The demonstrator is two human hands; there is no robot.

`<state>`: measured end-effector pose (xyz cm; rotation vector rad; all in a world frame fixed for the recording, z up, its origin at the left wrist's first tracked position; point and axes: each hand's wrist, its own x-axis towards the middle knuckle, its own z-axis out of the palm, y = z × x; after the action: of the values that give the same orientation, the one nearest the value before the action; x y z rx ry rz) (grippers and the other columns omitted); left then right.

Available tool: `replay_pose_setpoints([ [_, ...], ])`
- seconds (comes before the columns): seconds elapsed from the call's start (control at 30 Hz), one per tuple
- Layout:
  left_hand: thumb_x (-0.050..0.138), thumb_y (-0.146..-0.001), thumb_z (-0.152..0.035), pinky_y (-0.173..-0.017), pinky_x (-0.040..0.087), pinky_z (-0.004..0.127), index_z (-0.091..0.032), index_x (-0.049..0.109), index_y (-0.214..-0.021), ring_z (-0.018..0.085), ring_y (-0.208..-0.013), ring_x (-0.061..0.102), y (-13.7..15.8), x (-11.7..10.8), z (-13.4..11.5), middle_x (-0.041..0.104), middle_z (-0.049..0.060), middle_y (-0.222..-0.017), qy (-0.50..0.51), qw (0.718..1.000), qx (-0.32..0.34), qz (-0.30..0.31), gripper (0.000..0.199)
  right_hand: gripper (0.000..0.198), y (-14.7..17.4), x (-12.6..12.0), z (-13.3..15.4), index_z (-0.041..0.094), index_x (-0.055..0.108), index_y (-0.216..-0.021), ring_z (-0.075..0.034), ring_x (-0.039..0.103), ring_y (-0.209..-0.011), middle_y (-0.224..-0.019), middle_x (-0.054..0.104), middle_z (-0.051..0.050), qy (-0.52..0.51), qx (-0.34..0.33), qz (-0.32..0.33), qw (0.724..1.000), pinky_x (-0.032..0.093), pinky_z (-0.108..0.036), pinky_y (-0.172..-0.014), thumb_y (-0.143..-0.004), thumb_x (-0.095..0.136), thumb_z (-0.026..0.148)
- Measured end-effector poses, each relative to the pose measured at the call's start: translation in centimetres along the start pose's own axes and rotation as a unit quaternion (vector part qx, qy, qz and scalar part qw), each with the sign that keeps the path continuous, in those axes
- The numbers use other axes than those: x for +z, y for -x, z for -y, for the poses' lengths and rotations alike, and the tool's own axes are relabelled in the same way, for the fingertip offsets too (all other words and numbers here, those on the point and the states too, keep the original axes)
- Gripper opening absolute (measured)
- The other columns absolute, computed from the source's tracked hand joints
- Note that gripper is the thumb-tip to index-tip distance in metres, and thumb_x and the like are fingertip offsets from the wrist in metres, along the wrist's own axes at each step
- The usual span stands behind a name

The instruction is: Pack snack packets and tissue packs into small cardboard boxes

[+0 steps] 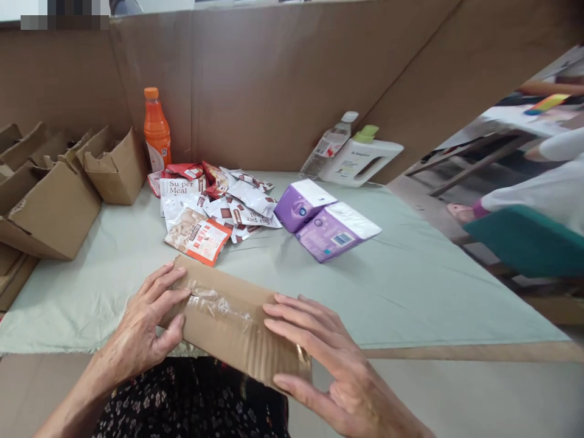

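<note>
A flattened cardboard box (pixel 228 322) lies at the near edge of the table (pixel 410 286), tilted so its left end sits farther in and its right end overhangs the edge toward the person's lap. A strip of clear tape (pixel 219 304) runs across its upper face.

The left hand (pixel 141 325) clasps the box's left end: the fingers (pixel 166 286) are spread flat over the top face beside the tape, and the thumb curls against the near side, so the box sits between thumb and fingers. The right hand (pixel 319 359) lies on the right part of the box with fingers extended and slightly parted, pressing flat on the top face; its lowest finger reaches along the near right corner. Neither hand is closed into a fist.

Just beyond the box, at table centre, lies a heap of snack sachets (pixel 214 207), red, white and brown. To their right lie two purple packs (pixel 326 222), touching each other. Far behind the sachets an orange drink bottle (pixel 156 131) stands upright against the cardboard partition (pixel 274 85). At far right a clear water bottle (pixel 328 146) and a white jug (pixel 360 161) with a green cap lean together. Open cardboard boxes (pixel 59 188) crowd the left side.
</note>
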<state>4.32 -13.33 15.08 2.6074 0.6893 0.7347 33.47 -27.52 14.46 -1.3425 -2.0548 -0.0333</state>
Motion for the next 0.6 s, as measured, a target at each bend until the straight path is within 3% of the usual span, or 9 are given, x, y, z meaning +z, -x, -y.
replay_pose_setpoints([
  [0.23,0.05,-0.098,-0.013,-0.117,0.05,0.06,-0.024,0.057,-0.131,0.033,-0.154,0.038,0.4,0.5,-0.1,0.054,0.012,-0.156,0.021,1.0,-0.013,-0.005,0.035,0.039,-1.9,-0.7,0.2,0.022,0.06,-0.137,-0.027,0.051,-0.145,-0.152,0.06,-0.012,0.017,-0.019,0.081,0.996,0.048,-0.044,-0.112,-0.1,0.06,0.032],
  [0.33,0.05,-0.099,-0.013,-0.117,0.049,0.06,-0.024,0.056,-0.132,0.032,-0.155,0.037,0.4,0.5,0.0,0.054,0.012,-0.155,0.028,0.999,-0.015,-0.003,0.035,0.045,-2.1,-0.7,0.2,0.022,0.058,-0.141,-0.026,0.046,-0.148,-0.156,0.055,-0.013,0.004,-0.022,0.097,0.995,0.049,-0.043,-0.111,-0.104,0.054,0.048],
  [0.43,0.05,-0.099,-0.014,-0.117,0.049,0.062,-0.024,0.055,-0.133,0.033,-0.154,0.037,0.3,0.5,0.1,0.054,0.013,-0.155,0.029,0.999,-0.013,-0.003,0.036,0.067,-2.0,-0.6,0.4,0.021,0.053,-0.148,-0.03,0.04,-0.152,-0.162,0.046,-0.016,0.008,-0.031,0.113,0.993,0.046,-0.048,-0.114,-0.102,0.047,0.069],
  [0.53,0.05,-0.098,-0.013,-0.117,0.05,0.062,-0.024,0.056,-0.133,0.033,-0.154,0.037,0.3,0.6,0.2,0.053,0.013,-0.156,0.029,1.0,-0.009,-0.005,0.037,0.084,-2.0,-0.3,0.8,0.02,0.049,-0.153,-0.036,0.031,-0.156,-0.168,0.036,-0.019,0.036,-0.044,0.137,0.989,0.038,-0.056,-0.119,-0.09,0.063,0.074],
  [0.6,0.049,-0.098,-0.012,-0.116,0.05,0.062,-0.024,0.056,-0.132,0.033,-0.154,0.037,0.4,0.7,0.2,0.054,0.012,-0.155,0.03,0.999,-0.009,-0.007,0.037,0.09,-1.9,-0.2,1.1,0.02,0.049,-0.153,-0.039,0.027,-0.157,-0.169,0.032,-0.02,0.055,-0.045,0.152,0.986,0.036,-0.059,-0.12,-0.081,0.08,0.064],
])
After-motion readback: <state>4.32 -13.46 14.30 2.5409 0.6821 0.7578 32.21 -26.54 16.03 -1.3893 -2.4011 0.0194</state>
